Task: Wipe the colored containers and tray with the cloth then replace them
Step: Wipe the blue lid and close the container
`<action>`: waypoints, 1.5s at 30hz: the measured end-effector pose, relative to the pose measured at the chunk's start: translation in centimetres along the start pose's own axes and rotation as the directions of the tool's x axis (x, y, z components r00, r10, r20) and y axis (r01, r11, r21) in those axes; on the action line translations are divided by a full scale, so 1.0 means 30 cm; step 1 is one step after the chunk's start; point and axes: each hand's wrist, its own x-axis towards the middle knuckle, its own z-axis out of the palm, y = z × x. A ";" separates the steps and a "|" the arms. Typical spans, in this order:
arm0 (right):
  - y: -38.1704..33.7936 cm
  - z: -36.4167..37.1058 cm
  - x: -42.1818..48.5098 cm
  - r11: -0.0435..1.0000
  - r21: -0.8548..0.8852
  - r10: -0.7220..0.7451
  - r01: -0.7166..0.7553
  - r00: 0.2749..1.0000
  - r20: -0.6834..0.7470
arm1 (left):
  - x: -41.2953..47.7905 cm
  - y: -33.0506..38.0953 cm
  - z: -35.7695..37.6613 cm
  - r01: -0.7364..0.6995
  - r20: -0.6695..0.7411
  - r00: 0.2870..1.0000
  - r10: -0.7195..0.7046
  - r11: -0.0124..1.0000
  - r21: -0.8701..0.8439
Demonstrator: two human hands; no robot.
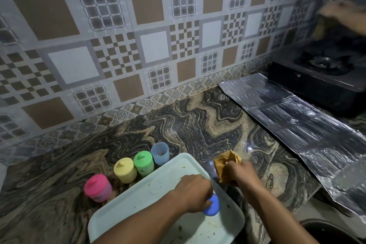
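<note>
Closest to the camera, a white plastic tray lies on the marbled granite counter, its near end cut off by the frame. It sits skewed: one corner points far toward the tiled wall, and its longer visible side runs from near-left to far-right. Greenish crumbs and smears dot its floor.

Over the tray's right part, the left hand curls its fingers around a blue lid, gripping it just above the tray floor; which way the lid faces cannot be told. Just right of the tray's far corner, the right hand clutches a bunched mustard-yellow cloth, which sticks out on the far side of the fist.

Along the tray's left side stand four containers in a row that follows the same near-left to far-right line, all upright: a pink container nearest, then a yellow container, a green container, each capped, and farthest a pale blue container, lidless with its mouth up.

Farther right, a creased foil sheet covers the counter beside a black gas stove.
</note>
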 end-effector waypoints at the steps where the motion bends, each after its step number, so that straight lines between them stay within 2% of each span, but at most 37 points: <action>1: -0.005 0.006 -0.014 0.999 -0.021 -0.025 0.026 0.999 0.034 | -0.005 -0.014 0.004 0.030 -0.010 1.000 -0.030 1.000 -0.006; 5: 0.024 0.061 -0.028 0.969 -0.162 -0.173 0.188 0.980 0.103 | -0.030 -0.079 0.023 0.117 -0.095 0.988 -0.124 0.990 -0.077; 8: 0.065 0.103 -0.030 0.869 -0.331 -0.327 0.367 0.929 0.172 | -0.049 -0.134 0.006 0.166 -0.230 0.951 -0.205 0.970 -0.177; 10: 0.095 0.136 -0.041 0.767 -0.370 -0.473 0.523 0.852 0.223 | -0.064 -0.173 -0.022 0.187 -0.355 0.899 -0.256 0.958 -0.217; 12: 0.126 0.168 -0.049 0.627 -0.383 -0.625 0.678 0.732 0.271 | -0.080 -0.209 -0.046 0.198 -0.451 0.849 -0.275 0.957 -0.211; 16: 0.135 0.191 -0.034 0.386 -0.335 -0.752 0.859 0.504 0.425 | -0.115 -0.265 -0.058 0.248 -0.521 0.805 -0.284 0.959 -0.139; 17: 0.129 0.196 -0.030 0.362 -0.307 -0.768 0.880 0.468 0.437 | -0.121 -0.276 -0.053 0.263 -0.535 0.787 -0.308 0.951 -0.160; 18: 0.130 0.202 -0.021 0.390 -0.268 -0.776 0.881 0.471 0.418 | -0.124 -0.284 -0.048 0.275 -0.548 0.766 -0.337 0.941 -0.195; 19: 0.121 0.207 -0.028 0.477 -0.215 -0.776 0.852 0.523 0.352 | -0.126 -0.290 -0.044 0.279 -0.563 0.742 -0.364 0.931 -0.235; 21: 0.096 0.221 -0.026 0.743 -0.035 -0.657 0.668 0.739 0.149 | -0.125 -0.294 -0.041 0.259 -0.611 0.687 -0.393 0.918 -0.299; 22: 0.070 0.223 -0.032 0.836 0.093 -0.549 0.541 0.830 0.100 | -0.123 -0.290 -0.044 0.240 -0.640 0.658 -0.396 0.916 -0.321; 23: 0.034 0.227 -0.045 0.893 0.223 -0.422 0.390 0.899 0.118 | -0.120 -0.281 -0.048 0.218 -0.669 0.632 -0.391 0.918 -0.331; 25: -0.039 0.244 -0.073 0.885 0.461 -0.221 0.068 0.933 0.286 | -0.110 -0.254 -0.057 0.188 -0.717 0.592 -0.367 0.929 -0.319; 26: -0.075 0.249 -0.090 0.817 0.571 -0.163 -0.082 0.917 0.365 | -0.103 -0.240 -0.059 0.175 -0.734 0.580 -0.354 0.934 -0.311; 28: -0.116 0.266 -0.109 0.704 0.670 -0.117 -0.235 0.892 0.436 | -0.094 -0.216 -0.060 0.149 -0.745 0.571 -0.345 0.936 -0.319; 29: -0.124 0.276 -0.115 0.699 0.673 -0.107 -0.242 0.895 0.433 | -0.093 -0.210 -0.061 0.139 -0.744 0.573 -0.343 0.936 -0.324; 33: -0.103 0.289 -0.100 0.885 0.466 -0.175 -0.004 0.923 0.341 | -0.114 -0.222 -0.064 0.111 -0.746 0.590 -0.308 0.947 -0.303; 37: -0.121 0.263 -0.096 0.931 0.344 -0.249 0.119 0.899 0.361 | -0.136 -0.261 -0.123 0.092 -0.711 0.592 -0.379 0.909 -0.407; 38: -0.132 0.258 -0.097 0.939 0.318 -0.259 0.135 0.883 0.391 | -0.133 -0.282 -0.145 0.090 -0.645 0.626 -0.438 0.862 -0.499; 39: -0.141 0.253 -0.095 0.946 0.287 -0.265 0.149 0.866 0.425 | -0.129 -0.305 -0.173 0.089 -0.522 0.699 -0.489 0.784 -0.615; 41: -0.161 0.247 -0.085 0.954 0.235 -0.279 0.186 0.836 0.472 | -0.119 -0.344 -0.228 0.115 -0.219 0.864 -0.453 0.601 -0.791; 43: -0.182 0.232 -0.078 0.955 0.225 -0.285 0.194 0.817 0.501 | -0.120 -0.358 -0.270 0.128 -0.079 0.931 -0.357 0.519 -0.845; 45: -0.203 0.208 -0.072 0.947 0.253 -0.308 0.199 0.792 0.528 | -0.125 -0.355 -0.300 0.114 -0.041 0.950 -0.311 0.464 -0.878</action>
